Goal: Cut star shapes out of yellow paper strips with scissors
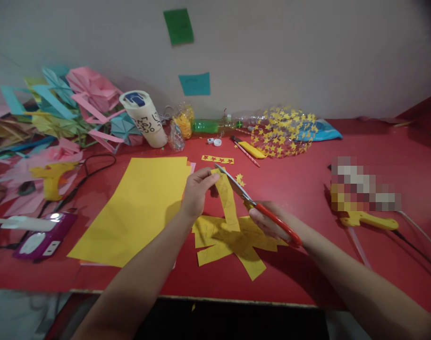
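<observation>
My left hand pinches the top of a yellow paper strip, which hangs down and bears faint drawn star outlines. Red-handled scissors are gripped in my right hand, their blades pointing up and left to the strip's top edge. Whether the blades touch the paper is hard to tell. Below both hands, several more yellow strips lie overlapping on the red table. Small cut yellow stars rest just beyond the scissors. Farther back lies a yellow strip with star-shaped holes.
Yellow sheets are stacked at left. Yellow glue guns lie on the left and right, near a purple power strip. Along the wall stand a white tumbler, folded paper flowers and a star-covered clear ball.
</observation>
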Available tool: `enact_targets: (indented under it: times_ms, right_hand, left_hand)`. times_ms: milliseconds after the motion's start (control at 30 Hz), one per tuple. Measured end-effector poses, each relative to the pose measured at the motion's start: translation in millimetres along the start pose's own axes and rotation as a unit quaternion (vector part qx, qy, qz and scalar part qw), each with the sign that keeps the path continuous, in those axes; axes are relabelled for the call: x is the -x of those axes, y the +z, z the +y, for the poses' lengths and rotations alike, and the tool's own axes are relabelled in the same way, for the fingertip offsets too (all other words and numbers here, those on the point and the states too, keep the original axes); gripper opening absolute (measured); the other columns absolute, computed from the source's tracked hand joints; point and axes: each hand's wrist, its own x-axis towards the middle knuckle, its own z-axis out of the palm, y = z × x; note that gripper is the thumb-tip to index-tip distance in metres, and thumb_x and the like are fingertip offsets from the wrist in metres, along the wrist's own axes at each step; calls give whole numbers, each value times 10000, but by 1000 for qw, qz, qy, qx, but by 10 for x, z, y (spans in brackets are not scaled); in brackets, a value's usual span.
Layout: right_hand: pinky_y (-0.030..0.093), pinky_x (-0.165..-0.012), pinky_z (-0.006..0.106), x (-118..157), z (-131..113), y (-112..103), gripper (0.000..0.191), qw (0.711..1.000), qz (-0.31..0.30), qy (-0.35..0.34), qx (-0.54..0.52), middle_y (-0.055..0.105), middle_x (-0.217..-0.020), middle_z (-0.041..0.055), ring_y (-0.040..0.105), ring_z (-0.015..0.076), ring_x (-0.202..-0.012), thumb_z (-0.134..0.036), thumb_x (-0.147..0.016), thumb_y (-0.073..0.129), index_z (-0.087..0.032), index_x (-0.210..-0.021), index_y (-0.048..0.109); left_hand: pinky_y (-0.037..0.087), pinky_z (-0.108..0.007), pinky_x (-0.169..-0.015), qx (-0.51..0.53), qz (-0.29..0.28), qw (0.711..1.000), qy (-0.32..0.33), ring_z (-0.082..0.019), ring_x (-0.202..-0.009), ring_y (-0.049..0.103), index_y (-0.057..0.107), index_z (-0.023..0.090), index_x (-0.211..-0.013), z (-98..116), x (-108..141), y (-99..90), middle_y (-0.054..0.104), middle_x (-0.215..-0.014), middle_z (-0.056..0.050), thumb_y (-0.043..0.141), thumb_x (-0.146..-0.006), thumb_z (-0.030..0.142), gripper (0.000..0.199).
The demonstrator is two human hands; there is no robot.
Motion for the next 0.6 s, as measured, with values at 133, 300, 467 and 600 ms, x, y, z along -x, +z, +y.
enact_targets:
  times_ms: [133,300,467,600]
  right_hand:
    - [222,-374,209,-10,21,-11,586,999,17,-1,30,280,-494,-97,252,50,-406,-756,-736,571,-243,-607,317]
    - [219,-365,204,0,1,-11,552,999,30,13,35,279,-489,-99,249,44,-395,-710,-745,574,-243,-605,315]
    - [230,-339,200,-23,40,-4,546,1000,21,20,-3,303,-457,-100,273,43,-363,-695,-753,599,-243,-607,329]
    - [242,-306,198,-78,133,-4,554,997,34,14,-71,297,-421,-117,263,43,-310,-741,-753,570,-245,-630,353]
  left_hand:
    - [365,-216,-446,9,3,1000,0,-74,-430,452,539,189,-524,12,-9,-2,500,-461,44,653,-716,302,250]
    - [333,-212,-481,8,39,999,4,-63,-480,389,525,182,-525,42,-26,-20,436,-506,53,684,-681,283,245]
    - [387,-226,-538,-52,48,997,14,-87,-548,455,607,187,-628,49,-83,-71,512,-587,31,679,-701,289,144]
    - [455,-232,-655,-133,139,971,140,-108,-699,548,625,201,-782,106,-48,-54,607,-752,5,688,-727,246,95]
